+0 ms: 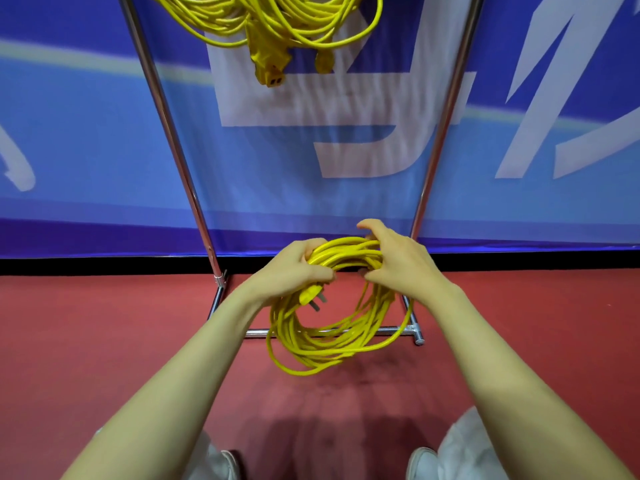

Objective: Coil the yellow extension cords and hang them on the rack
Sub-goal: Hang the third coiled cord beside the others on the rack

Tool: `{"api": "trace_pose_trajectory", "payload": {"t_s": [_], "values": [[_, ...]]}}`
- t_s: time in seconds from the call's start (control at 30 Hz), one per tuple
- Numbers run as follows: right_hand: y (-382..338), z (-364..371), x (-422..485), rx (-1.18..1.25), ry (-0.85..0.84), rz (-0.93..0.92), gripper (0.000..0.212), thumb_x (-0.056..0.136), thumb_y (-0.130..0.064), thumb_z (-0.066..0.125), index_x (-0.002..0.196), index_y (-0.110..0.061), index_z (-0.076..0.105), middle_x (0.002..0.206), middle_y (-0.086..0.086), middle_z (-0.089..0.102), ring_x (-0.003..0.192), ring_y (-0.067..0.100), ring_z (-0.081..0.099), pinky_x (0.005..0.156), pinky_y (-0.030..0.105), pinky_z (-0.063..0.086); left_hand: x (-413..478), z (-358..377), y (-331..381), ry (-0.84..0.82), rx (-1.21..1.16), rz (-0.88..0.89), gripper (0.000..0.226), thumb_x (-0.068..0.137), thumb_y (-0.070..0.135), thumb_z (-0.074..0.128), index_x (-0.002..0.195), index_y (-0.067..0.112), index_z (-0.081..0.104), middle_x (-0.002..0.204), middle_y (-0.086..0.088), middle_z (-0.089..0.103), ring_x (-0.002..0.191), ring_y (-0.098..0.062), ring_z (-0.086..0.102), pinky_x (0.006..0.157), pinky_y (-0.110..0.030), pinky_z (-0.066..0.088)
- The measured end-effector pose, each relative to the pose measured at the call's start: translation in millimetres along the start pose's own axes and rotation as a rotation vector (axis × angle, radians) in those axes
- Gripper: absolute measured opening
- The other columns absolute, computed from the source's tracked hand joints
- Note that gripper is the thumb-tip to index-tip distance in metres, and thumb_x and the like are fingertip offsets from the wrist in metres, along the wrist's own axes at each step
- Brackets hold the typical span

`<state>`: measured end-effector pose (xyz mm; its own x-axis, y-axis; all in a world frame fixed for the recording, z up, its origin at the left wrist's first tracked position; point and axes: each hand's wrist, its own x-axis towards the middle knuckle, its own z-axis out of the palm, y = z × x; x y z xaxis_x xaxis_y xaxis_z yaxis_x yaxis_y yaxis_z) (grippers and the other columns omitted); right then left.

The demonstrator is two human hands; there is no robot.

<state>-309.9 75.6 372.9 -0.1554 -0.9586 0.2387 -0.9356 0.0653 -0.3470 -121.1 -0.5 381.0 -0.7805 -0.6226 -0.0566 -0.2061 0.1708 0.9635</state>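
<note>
While both hands [346, 265] hold it, the coiled cord [332, 327] hangs.

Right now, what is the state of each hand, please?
Left hand: closed around the top of the coiled yellow cord.
Right hand: closed on the same cord.

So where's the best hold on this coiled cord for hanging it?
Bunched top of the coiled cord, from both sides, as the left hand and right hand grip it: strands gather tightly there, while lower loops hang loose and could spill.
</note>
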Motion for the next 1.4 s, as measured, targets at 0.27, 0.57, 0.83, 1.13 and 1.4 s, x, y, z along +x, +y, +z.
{"api": "trace_pose_trajectory", "payload": {"t_s": [0.27,0.57,0.83,1.13,1.4], "values": [[11,7,-4,0.840,0.002,0.023,0.058,0.064,-0.007,0.071,0.110,-0.038,0.055,0.090,-0.010,0.067,0.090,0.008,0.061,0.090,0.041,0.050,-8,-13,16,-0.090,-0.102,0.147,0.028,0.065,0.008,0.068,0.088,0.008,0.052,0.066,0.001,0.056,0.057,-0.012,0.054,0.053,-0.024,0.049],[10,-36,-27,0.286,-0.089,-0.235,0.102,0.081,-0.014,0.066,0.143,-0.054,-0.003,0.118,-0.009,0.057,0.097,0.023,0.062,0.086,0.046,0.050,-20,-31,19,-0.152,-0.035,0.029,0.032,0.063,0.021,0.073,0.087,0.005,0.057,0.072,-0.013,0.053,0.058,-0.016,0.053,0.053,-0.022,0.045],[-1,-100,-13,0.056,-0.089,-0.411,0.077,0.091,-0.013,0.055,0.149,-0.039,0.012,0.098,-0.007,0.039,0.086,0.014,0.051,0.081,0.036,0.047,-21,-55,91,-0.295,0.244,0.030,0.020,0.082,-0.007,0.067,0.091,0.003,0.051,0.072,-0.004,0.053,0.054,-0.008,0.054,0.049,-0.020,0.049],[-22,-185,18,0.394,-0.176,-0.254,0.091,0.072,-0.021,0.082,0.144,-0.034,0.028,0.140,-0.008,0.048,0.123,0.016,0.052,0.107,0.035,0.040,6,-59,154,-0.004,0.203,0.253,0.032,0.069,0.002,0.068,0.099,0.008,0.058,0.071,0.009,0.059,0.064,-0.003,0.052,0.056,-0.015,0.042],[-9,-247,49,0.660,-0.217,-0.292,0.085,0.086,0.000,0.064,0.147,-0.039,0.020,0.142,-0.008,0.048,0.117,0.012,0.057,0.094,0.031,0.052,68,-73,207,0.058,0.072,0.342,0.027,0.075,-0.008,0.069,0.094,0.011,0.062,0.067,0.006,0.058,0.061,-0.007,0.052,0.053,-0.017,0.042]]}}
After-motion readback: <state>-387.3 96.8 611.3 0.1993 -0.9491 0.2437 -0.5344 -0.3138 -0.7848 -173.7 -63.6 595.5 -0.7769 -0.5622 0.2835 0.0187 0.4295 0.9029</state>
